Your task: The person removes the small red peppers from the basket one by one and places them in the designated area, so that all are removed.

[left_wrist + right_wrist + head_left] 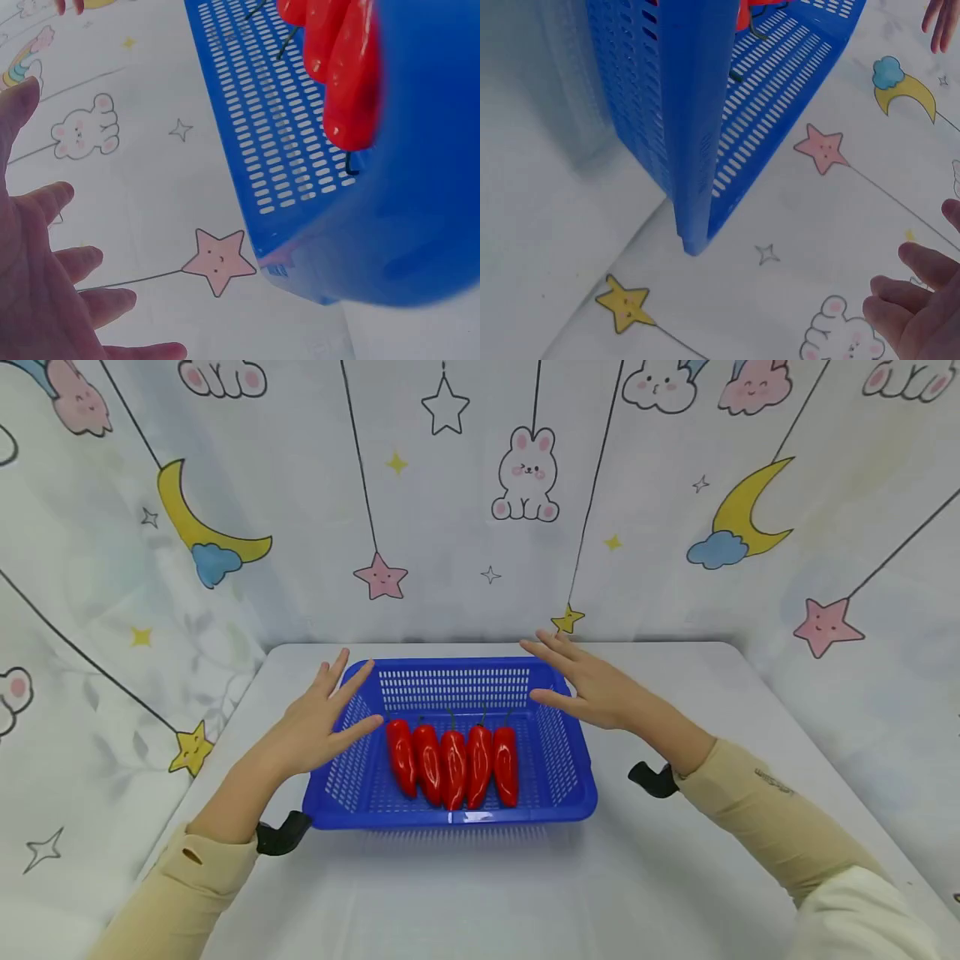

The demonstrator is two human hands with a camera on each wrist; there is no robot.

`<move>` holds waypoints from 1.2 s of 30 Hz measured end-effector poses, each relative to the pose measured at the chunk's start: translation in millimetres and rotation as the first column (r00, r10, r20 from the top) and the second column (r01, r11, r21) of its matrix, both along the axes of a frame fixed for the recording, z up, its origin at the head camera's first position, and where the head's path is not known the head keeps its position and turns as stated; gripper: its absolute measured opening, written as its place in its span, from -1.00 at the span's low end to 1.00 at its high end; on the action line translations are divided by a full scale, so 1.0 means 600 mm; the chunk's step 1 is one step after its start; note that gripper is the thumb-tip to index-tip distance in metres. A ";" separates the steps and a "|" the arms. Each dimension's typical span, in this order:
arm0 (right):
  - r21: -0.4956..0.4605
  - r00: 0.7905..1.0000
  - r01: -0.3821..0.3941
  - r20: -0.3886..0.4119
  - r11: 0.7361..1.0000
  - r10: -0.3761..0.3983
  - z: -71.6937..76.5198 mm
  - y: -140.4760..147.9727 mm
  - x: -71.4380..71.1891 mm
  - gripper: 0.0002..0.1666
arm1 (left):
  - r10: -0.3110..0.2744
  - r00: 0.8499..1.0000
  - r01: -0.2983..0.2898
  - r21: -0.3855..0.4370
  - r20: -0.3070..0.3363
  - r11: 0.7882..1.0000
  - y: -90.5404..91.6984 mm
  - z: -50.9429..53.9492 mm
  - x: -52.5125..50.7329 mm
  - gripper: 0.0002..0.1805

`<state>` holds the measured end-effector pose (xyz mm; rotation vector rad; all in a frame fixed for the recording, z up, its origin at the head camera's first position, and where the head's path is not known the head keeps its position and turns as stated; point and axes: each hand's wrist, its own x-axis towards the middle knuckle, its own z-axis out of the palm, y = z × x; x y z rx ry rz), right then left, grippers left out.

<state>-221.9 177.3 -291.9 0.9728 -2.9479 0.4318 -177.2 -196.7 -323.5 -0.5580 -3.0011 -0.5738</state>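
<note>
A blue plastic basket point(450, 817) with slotted walls sits on the white table, holding several red chili peppers point(453, 768) side by side, their dark stems toward the far wall. My left hand point(318, 718) is spread over the basket's left side, fingers straight and holding nothing. Over the far right corner is my right hand point(588, 685), its fingers also extended and free of any object. In the left wrist view the left hand point(52, 277) appears apart from the basket point(247, 187). The right wrist view shows the right fingers point(904, 296) away from the basket wall point(694, 135).
The white tabletop point(450, 902) spreads around the basket. A pale curtain point(465, 527) printed with moons, stars and rabbits encloses the back and sides. Each wrist has a black piece point(283, 835) at the cuff.
</note>
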 end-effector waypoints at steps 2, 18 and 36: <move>-0.003 1.000 -0.015 0.003 1.000 0.015 0.002 -0.009 0.000 -0.14 | 0.005 1.000 -0.005 0.010 0.017 1.000 -0.006 -0.002 0.004 -0.14; 0.035 0.996 -0.089 0.025 0.995 0.088 0.012 -0.070 -0.005 -0.16 | 0.053 0.989 -0.067 0.097 0.139 0.993 -0.047 -0.023 0.018 -0.12; 0.052 0.978 -0.199 0.075 0.979 0.194 -0.009 -0.134 -0.018 -0.16 | 0.071 0.972 -0.113 0.182 0.223 0.977 -0.066 -0.080 0.020 -0.12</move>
